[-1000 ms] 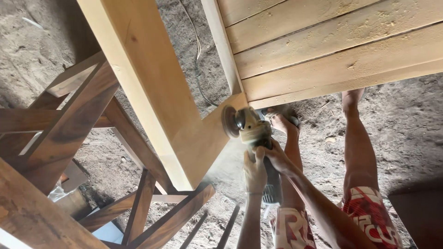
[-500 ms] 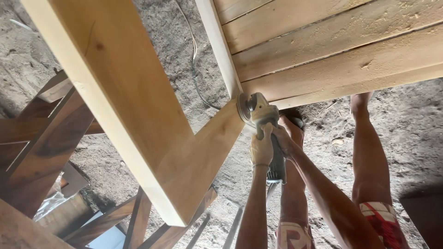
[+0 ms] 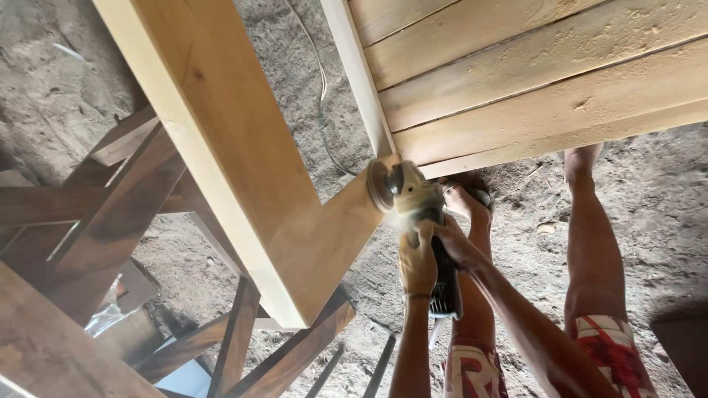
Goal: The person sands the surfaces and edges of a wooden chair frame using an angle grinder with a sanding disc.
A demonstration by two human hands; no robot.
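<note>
Angle grinder (image 3: 413, 203), dusty and pale, is pressed disc-first against the edge of a light wooden beam (image 3: 243, 155) at the spot where a slanted brace meets it, just below the corner of a plank panel (image 3: 546, 81). Both hands grip the tool from below: the left hand (image 3: 417, 262) wraps the dark body with its fingers closed tight around it, and the right hand (image 3: 457, 243) clamps the same body from the other side, fingers likewise curled shut on the grinder. A thin haze of sawdust hangs at the disc, against the brace. The person's bare legs and feet stand on the dirt floor (image 3: 641, 221) under the panel, with red-and-white patterned shorts (image 3: 612, 354) showing at the lower edge. A thin cable (image 3: 322, 96) trails across the ground behind the beam. To the left, darker stained wooden frames (image 3: 110, 214) with crossed braces stand well apart from the grinder, and a scrap of crumpled clear plastic (image 3: 107, 313) lies among them near the bottom left.
</note>
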